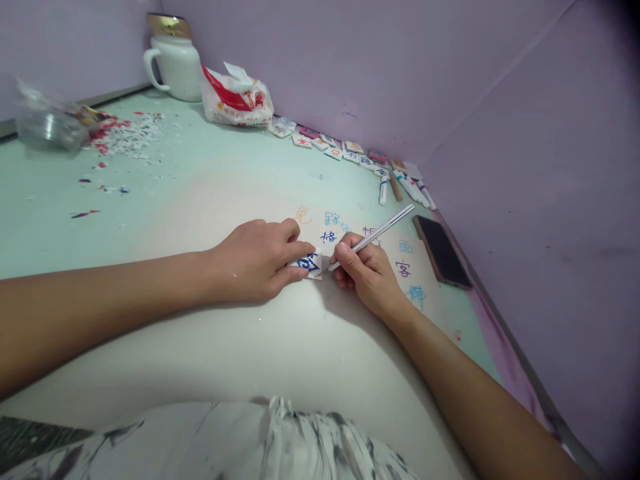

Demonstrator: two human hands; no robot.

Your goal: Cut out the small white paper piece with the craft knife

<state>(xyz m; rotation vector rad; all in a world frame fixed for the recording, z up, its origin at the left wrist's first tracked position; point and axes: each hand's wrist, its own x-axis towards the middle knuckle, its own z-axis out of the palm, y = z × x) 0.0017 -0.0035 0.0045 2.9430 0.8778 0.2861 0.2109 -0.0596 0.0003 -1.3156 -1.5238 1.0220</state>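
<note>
My left hand rests on the table with its fingers pinched on a small white tile bearing a blue painted character. My right hand is closed round a thin white pen-like tool, its tip touching the tile's right edge. Both forearms lie across the pale table. Blue, orange and purple painted characters mark the table surface just beyond my hands.
A black phone lies right of my hands by the purple wall. Along the wall sit several small tiles and paint tubes. Far back stand a white jug, a red-and-white bag, a clear plastic bag and scattered chips.
</note>
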